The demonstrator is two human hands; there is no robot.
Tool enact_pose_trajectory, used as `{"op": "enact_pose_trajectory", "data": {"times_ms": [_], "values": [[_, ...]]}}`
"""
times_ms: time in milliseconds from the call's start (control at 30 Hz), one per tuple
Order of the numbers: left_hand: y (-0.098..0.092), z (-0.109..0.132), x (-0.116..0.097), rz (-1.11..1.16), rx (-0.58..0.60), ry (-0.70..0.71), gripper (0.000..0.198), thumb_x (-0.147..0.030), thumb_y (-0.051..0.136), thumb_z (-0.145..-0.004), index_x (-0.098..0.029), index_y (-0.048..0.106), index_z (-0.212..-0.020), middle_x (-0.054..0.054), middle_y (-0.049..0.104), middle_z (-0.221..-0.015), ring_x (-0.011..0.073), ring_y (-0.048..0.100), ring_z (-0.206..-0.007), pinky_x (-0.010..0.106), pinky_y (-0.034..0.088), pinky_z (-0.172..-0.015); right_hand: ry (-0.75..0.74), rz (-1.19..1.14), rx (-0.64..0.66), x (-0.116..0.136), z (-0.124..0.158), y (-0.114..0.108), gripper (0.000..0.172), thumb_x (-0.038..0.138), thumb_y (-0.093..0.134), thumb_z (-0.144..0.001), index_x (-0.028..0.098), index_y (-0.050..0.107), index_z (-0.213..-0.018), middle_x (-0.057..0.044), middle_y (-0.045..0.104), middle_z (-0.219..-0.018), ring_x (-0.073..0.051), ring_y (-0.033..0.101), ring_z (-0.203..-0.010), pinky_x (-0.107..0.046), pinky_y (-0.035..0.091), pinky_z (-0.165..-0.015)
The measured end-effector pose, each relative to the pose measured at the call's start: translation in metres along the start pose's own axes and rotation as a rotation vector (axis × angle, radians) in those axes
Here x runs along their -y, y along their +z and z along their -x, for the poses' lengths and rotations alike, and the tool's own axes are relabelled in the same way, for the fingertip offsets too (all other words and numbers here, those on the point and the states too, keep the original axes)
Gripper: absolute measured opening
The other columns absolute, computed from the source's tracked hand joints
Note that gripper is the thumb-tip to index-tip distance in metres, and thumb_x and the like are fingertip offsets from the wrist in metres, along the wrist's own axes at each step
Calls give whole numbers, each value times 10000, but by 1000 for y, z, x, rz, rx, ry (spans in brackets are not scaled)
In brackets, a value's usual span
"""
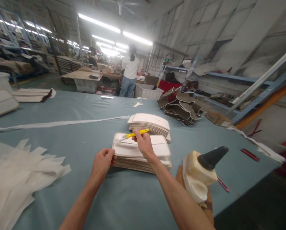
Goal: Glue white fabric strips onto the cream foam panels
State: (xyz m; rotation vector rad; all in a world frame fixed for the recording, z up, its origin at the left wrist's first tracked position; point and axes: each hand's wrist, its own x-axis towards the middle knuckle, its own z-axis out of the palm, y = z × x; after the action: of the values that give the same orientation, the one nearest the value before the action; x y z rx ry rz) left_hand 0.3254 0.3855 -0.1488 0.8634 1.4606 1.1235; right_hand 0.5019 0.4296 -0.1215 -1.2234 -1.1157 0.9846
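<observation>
Yellow-handled paintbrush (130,135) sits at the top white panel's (130,149) 10 o'clock, right hand's (143,143) fingers clamped round it; left hand's (103,162) pinch the 8 o'clock corner. I'd brush lightly, evenly, corner pinned.

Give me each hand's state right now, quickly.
Left hand: closed, pinching the near-left corner of the white, rounded-rectangular top panel.
Right hand: closed, holding the flat, yellow-handled brush.

A yellow-handled paintbrush (130,135) contrasts with off-white, tan-edged panels (127,149), a plain blue-green tabletop (133,198) and a black-nozzled cream bottle (198,169).
</observation>
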Motion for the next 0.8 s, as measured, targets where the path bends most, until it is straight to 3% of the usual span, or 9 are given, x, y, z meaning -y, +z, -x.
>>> {"op": "enact_pose_trajectory", "data": {"times_ms": [167, 433, 600, 800], "values": [[0, -2, 3, -5, 1, 10, 355, -547, 653, -552, -209, 589, -638, -2, 629, -550, 132, 539, -494, 244, 424, -495, 0, 60, 17, -8, -4, 1, 446, 620, 644, -879, 176, 683, -884, 2, 650, -635, -150, 545, -614, -288, 442, -632], [1, -1, 4, -20, -1, 16, 370, -554, 658, -551, -205, 595, -657, 8, 645, -562, 136, 546, -499, 255, 439, -506, -38, 205, 47, -7, -5, -11, 396, 565, 593, -918, 186, 701, -886, -9, 690, -679, -177, 631, -677, -298, 483, -714], [1, -2, 3, -29, -4, 20, 386, -561, 670, -539, -202, 605, -667, 11, 647, -563, 144, 554, -504, 262, 448, -513, -72, 407, 48, 6, -4, -36, 398, 546, 550, -960, 199, 726, -876, -5, 713, -689, -176, 649, -670, -283, 442, -673], [4, 0, -1, -40, -11, 16, 398, -559, 694, -517, -199, 613, -667, 8, 642, -561, 149, 566, -517, 263, 461, -520, -83, 683, 26, 22, -7, -82, 371, 475, 553, -987, 200, 745, -830, 0, 731, -692, -170, 662, -682, -270, 406, -676]]}}
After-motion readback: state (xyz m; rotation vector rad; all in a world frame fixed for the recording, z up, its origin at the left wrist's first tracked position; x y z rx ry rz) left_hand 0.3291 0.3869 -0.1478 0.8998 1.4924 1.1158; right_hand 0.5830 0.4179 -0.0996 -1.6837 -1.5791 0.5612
